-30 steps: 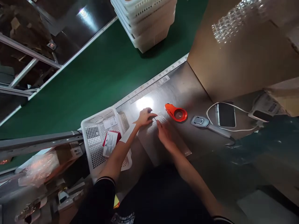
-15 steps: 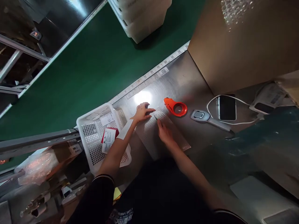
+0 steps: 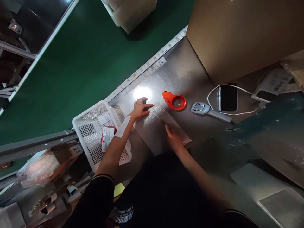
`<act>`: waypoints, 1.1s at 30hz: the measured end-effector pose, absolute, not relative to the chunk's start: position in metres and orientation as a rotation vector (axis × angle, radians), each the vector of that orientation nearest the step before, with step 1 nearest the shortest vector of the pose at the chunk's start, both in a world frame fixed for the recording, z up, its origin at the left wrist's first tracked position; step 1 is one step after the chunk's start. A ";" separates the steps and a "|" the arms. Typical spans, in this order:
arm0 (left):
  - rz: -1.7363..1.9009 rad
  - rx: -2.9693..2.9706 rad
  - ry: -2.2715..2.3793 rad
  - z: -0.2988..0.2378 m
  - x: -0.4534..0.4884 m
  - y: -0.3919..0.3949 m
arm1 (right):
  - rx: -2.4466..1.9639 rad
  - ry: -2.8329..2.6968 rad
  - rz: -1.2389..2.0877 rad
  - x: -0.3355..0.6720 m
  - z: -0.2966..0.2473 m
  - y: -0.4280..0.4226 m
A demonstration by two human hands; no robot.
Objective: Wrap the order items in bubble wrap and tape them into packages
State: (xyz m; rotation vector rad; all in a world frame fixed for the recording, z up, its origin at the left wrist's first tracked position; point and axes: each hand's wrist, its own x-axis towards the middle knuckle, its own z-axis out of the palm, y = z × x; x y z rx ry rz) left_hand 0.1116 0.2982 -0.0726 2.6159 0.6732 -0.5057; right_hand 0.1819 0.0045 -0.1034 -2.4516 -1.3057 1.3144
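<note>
A sheet of clear bubble wrap [image 3: 154, 133] lies flat on the metal worktop [image 3: 184, 68] in front of me. My left hand [image 3: 140, 108] rests at its far left corner, thumb and fingers spread apart. Over the right part of the sheet, my right hand [image 3: 174, 137] is closed round a thin blade [image 3: 162, 121], whose dark tip points up and left; its handle is hidden in my fingers. An orange tape dispenser [image 3: 169, 98] lies just beyond the bubble wrap. A white label-like patch [image 3: 123, 127] is on my left forearm.
At left stands a white plastic basket [image 3: 76, 124] with cards [image 3: 108, 138] inside. To the right are a barcode scanner [image 3: 200, 108], a phone [image 3: 228, 98] and a white cable [image 3: 208, 95]. A large cardboard box [image 3: 237, 41] borders the worktop. White bins [image 3: 133, 14] stand on the green surface [image 3: 78, 60].
My right hand has drawn the blade towards me and right, away from my left hand. My left hand stays spread at the sheet's corner. The whole view has shifted slightly.
</note>
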 end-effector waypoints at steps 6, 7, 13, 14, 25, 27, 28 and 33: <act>-0.517 2.645 0.674 -0.074 0.110 0.298 | -2.527 -1.218 1.292 0.173 -0.112 -0.086; -0.519 2.644 0.675 -0.074 0.110 0.298 | -2.543 -1.174 1.303 0.170 -0.113 -0.112; -0.527 2.634 0.706 -0.072 0.110 0.299 | -2.491 -0.771 1.392 0.159 -0.112 -0.264; -0.523 2.639 0.710 -0.071 0.111 0.297 | -2.472 -0.712 1.340 0.160 -0.108 -0.272; -0.142 2.443 1.373 -0.084 0.054 0.133 | -2.584 -0.676 0.943 0.207 -0.096 -0.066; -0.166 2.388 1.471 -0.091 0.038 0.117 | -2.649 -0.783 0.998 0.212 -0.091 -0.050; -0.173 2.379 1.486 -0.092 0.033 0.115 | -2.659 -0.838 1.035 0.215 -0.087 -0.046; -0.196 2.394 1.445 -0.078 0.035 0.131 | -2.595 -1.080 0.934 0.254 -0.035 -0.052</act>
